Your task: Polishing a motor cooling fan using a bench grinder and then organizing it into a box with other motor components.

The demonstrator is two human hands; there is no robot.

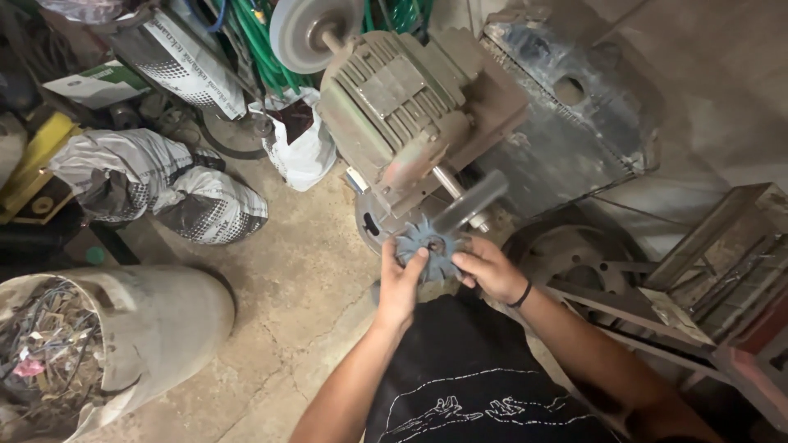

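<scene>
— Motor (402, 107) first, since it is the biggest thing here: it is sitting on the concrete floor (295, 303) with a grey disc on its far shaft end and a dark wheel (469, 201) on the near end. Is the fan mounted?

— Not as far as I can judge. Both hands are holding the toothed grey fan (428, 248) just below that near shaft, right beside the dark wheel. The left hand (400, 287) is gripping its lower left edge, thumb pressing on the blades; the right hand (490, 269) is pinching the right side. Its hub looks off the shaft, so seating it seems to remain.

— And the containers?

— Lower left, a large pale sack (156, 328) is lying open, brimming with tangled scrap and wire. Behind it, patterned bags (148, 184) are slumping, contents hidden. A white plastic bag (300, 148) is leaning beside the motor, something dark showing inside. At right, a metal crate (722, 254) is holding rods or bars.
</scene>
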